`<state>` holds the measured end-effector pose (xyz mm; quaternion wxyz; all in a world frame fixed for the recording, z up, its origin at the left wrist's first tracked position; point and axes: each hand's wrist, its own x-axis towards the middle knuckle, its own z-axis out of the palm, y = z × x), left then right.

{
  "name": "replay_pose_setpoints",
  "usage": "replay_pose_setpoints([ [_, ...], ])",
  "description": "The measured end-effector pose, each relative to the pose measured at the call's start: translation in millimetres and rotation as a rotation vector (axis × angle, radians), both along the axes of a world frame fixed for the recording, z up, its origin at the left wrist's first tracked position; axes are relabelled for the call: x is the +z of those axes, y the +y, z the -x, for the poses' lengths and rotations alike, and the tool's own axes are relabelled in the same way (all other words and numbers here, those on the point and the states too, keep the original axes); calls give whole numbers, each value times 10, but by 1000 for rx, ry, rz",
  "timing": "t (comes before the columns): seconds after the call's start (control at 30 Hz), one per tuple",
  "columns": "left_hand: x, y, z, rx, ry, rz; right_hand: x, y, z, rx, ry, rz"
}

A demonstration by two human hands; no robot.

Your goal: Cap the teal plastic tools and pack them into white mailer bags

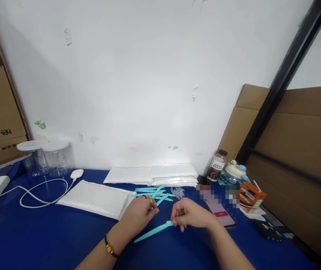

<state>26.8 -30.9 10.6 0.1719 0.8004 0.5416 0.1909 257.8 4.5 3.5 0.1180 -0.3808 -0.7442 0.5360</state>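
Observation:
My right hand (pixel 187 213) is closed, with thumb and fingers pinching the head end of a turquoise eyebrow razor (pixel 151 233). The razor's long handle points left and toward me, just above the blue table. My left hand (pixel 140 212) hovers next to a pile of similar turquoise razors (pixel 156 192), fingers bent and loosely apart, with no held thing showing. Part of the pile is hidden behind that hand. Just right of the pile lie several small grey translucent pieces (pixel 178 192), which look like blade covers.
A white padded mailer (pixel 92 198) lies at left, with more mailers (pixel 174 174) stacked against the wall. Clear jars (pixel 57 159) and a white cable (pixel 40 204) are further left. On the right are a phone (pixel 220 212), bottles (pixel 217 165) and an orange drink carton (pixel 250 197).

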Motion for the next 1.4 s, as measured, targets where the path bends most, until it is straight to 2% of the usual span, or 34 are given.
replay_pose_setpoints([
  [0.07, -37, 57, 28, 85, 104, -57, -12, 39, -60, -20, -67, -55],
  [0.1, -56, 79, 34, 98, 148, -71, -3, 66, -106, -64, -95, -131],
  [0.23, -79, 111, -8, 73, 262, -75, 46, 205, -334, -331, -239, -609],
  [0.27, -74, 111, -29, 65, 289, -74, 44, 236, -378, -360, -284, -686],
  [0.33, -65, 111, -69, 51, 344, -84, 13, 283, -424, -364, -356, -743],
  [0.53, -61, 124, -96, 53, 429, -133, -105, 308, -342, -350, -426, -745],
  [0.77, 16, 84, -61, 36, 392, -84, -106, 262, -276, -215, -290, -674],
  [0.9, -55, 94, -41, 64, 234, -110, -61, 235, -234, -259, -150, -567],
  [1.0, -108, 91, -19, 106, 4, -18, 18, 211, -212, -345, 9, -498],
  [1.1, -99, 72, -8, 84, -191, 39, 115, 174, -203, -414, 186, -501],
  [1.23, -51, 61, -8, 60, -251, 70, 224, 111, -192, -423, 335, -458],
  [1.4, -57, 82, 0, 85, -224, 68, 280, 64, -180, -380, 390, -455],
])
